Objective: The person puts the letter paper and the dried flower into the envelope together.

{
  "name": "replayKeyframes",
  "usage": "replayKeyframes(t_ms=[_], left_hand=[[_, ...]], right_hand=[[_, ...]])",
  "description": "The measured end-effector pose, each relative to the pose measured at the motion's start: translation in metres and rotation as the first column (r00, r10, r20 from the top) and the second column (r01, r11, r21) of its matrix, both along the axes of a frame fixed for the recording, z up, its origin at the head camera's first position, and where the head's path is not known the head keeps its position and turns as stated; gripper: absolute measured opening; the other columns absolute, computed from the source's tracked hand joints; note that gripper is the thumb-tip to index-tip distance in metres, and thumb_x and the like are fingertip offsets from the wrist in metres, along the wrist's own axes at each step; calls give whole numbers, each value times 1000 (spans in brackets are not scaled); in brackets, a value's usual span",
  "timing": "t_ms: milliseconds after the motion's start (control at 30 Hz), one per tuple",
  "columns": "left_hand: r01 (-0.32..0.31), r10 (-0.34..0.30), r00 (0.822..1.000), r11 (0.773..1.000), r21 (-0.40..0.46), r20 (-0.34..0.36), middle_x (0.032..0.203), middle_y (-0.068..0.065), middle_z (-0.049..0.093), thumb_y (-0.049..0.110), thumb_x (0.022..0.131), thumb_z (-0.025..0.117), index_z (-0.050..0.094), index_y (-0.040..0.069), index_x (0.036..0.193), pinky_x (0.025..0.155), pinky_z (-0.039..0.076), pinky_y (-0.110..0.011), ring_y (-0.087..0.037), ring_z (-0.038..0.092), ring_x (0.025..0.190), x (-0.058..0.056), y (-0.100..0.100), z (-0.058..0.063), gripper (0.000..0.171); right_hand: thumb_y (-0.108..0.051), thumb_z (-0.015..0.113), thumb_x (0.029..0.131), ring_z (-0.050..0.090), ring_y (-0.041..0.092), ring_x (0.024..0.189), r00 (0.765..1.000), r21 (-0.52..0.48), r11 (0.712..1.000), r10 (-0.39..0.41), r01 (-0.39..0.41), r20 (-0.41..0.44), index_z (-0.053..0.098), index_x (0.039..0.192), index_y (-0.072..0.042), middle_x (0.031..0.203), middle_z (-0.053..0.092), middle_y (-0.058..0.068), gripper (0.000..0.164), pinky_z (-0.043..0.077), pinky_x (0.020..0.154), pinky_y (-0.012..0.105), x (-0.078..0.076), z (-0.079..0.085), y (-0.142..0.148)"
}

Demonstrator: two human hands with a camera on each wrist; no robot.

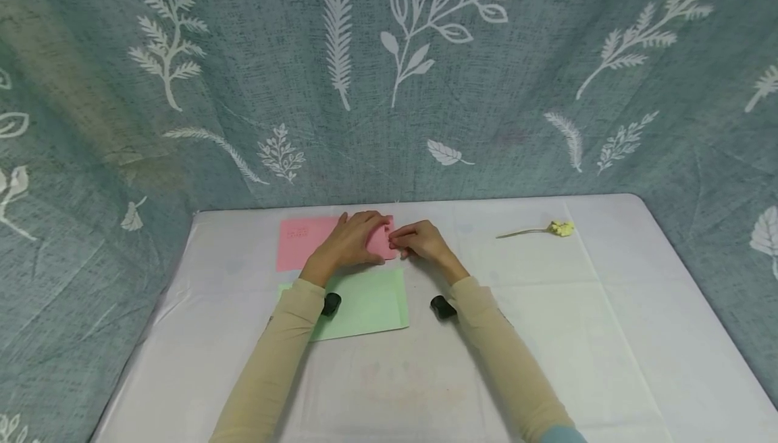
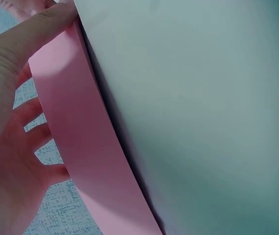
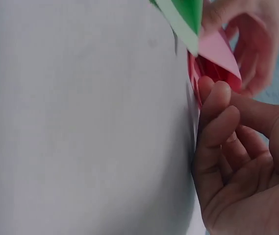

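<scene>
A pink envelope [image 1: 310, 247] lies near the back edge of the table, faint writing at its upper left. My left hand [image 1: 350, 240] grips it near its right end, thumb on the near edge and fingers at the far one. In the right wrist view the pink envelope [image 3: 218, 51] bulges, its right end gaping. There my right hand [image 3: 247, 161] pinches the lower lip or flap of the opening between thumb and fingertips. Whether anything else is between those fingertips is hidden. A light green envelope [image 1: 365, 304] lies in front, partly under my left forearm.
At the right of the table lies a thin stem [image 1: 523, 232] with a yellow cluster [image 1: 560, 228] at its end, like a flower. White cloth [image 1: 547, 335] covers the table. A blue-green leaf-patterned curtain [image 1: 365, 146] hangs behind. Black wrist cameras [image 1: 443, 307] sit under both wrists.
</scene>
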State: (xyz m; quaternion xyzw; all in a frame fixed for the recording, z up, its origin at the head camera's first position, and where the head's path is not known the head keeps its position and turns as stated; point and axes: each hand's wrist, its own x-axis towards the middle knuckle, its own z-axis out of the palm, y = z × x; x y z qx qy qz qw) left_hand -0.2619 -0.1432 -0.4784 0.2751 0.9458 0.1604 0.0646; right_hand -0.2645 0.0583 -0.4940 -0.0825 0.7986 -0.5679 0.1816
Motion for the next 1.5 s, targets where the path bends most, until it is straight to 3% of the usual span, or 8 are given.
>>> replayKeyframes(t_ms=[367, 600, 900, 1167, 1333, 1500], left_hand=[[-20, 20, 1000, 1000, 5, 22, 149, -11, 43, 39, 77, 84, 46, 15, 146, 113, 17, -64, -28, 35, 140, 0, 0, -2, 82], [-12, 11, 999, 1000, 23, 32, 149, -12, 42, 39, 77, 83, 47, 14, 145, 113, 16, -63, -28, 34, 141, -1, -2, 0, 80], [-8, 7, 1000, 999, 37, 29, 147, -13, 44, 37, 76, 84, 48, 12, 144, 112, 16, -66, -30, 36, 139, 0, -4, -1, 81], [-10, 9, 1000, 999, 50, 23, 147, -13, 44, 36, 76, 84, 50, 12, 143, 112, 15, -66, -30, 36, 139, 2, -4, 1, 78], [-17, 16, 1000, 998, 57, 26, 147, -14, 44, 36, 77, 84, 49, 12, 143, 113, 15, -65, -30, 36, 140, 3, -4, 1, 79], [-14, 12, 999, 998, 63, 30, 148, -14, 44, 35, 77, 84, 49, 12, 144, 113, 14, -66, -30, 36, 140, 3, -3, 0, 79]], right_hand=[[-11, 63, 96, 64, 9, 64, 994, 29, 994, -108, 107, 10, 69, 116, 5, 104, 72, 20, 26, 51, 60, 22, -7, 8, 44], [-16, 62, 97, 66, 35, 100, 986, 54, 984, -168, 168, -17, 66, 121, 4, 116, 68, 21, 32, 55, 78, 34, -12, 26, 91], [-5, 56, 98, 56, 41, 117, 981, 144, 972, -176, 186, -77, 59, 129, 8, 128, 58, 28, 33, 48, 96, 49, -16, 36, 155], [4, 52, 96, 50, 42, 124, 975, 318, 922, -200, 221, -97, 59, 130, 6, 133, 56, 27, 34, 45, 100, 50, -17, 43, 202], [7, 48, 93, 47, 45, 126, 966, 389, 884, -227, 258, -125, 60, 128, 7, 134, 53, 29, 38, 46, 95, 52, -19, 40, 229], [10, 45, 87, 41, 48, 129, 965, 462, 848, -222, 262, -140, 59, 128, 8, 138, 46, 33, 43, 41, 99, 58, -17, 36, 252]])
